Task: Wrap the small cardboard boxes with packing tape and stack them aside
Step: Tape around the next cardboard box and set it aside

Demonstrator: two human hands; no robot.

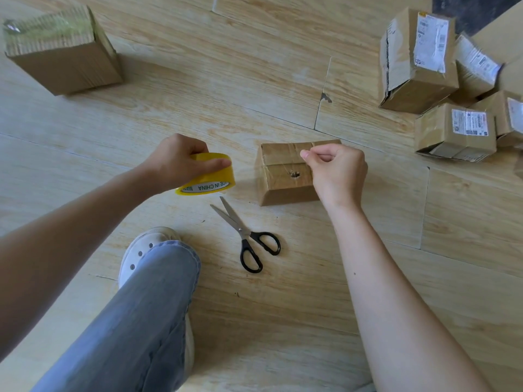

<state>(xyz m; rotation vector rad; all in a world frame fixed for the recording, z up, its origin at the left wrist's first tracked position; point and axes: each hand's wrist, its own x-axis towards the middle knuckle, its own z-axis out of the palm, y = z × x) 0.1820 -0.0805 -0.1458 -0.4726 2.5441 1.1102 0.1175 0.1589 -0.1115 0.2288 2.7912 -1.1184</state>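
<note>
The small cardboard box lies on the wooden floor just ahead of the person, a little to the right of middle. Its top face has a small ragged hole, and shiny bands of clear tape cross its far part. The right hand hangs over the right end of the box with its fingers curled in and the tips of thumb and forefinger pressed together above the top face. Whether a thin strip of clear tape sits between those tips I cannot tell.

To the left of the box, and apart from it, the left hand grips a yellow roll of tape from above, thumb on the near side and fingers wrapped over the far side. The roll is tilted so its printed inner core faces the camera.

A pair of black-handled scissors lies on the floor just in front of the box, its blades slightly apart. Nearer still are a leg in blue jeans and a white shoe.

At the far right is a pile of labelled boxes. One larger taped box stands alone at the far left.
</note>
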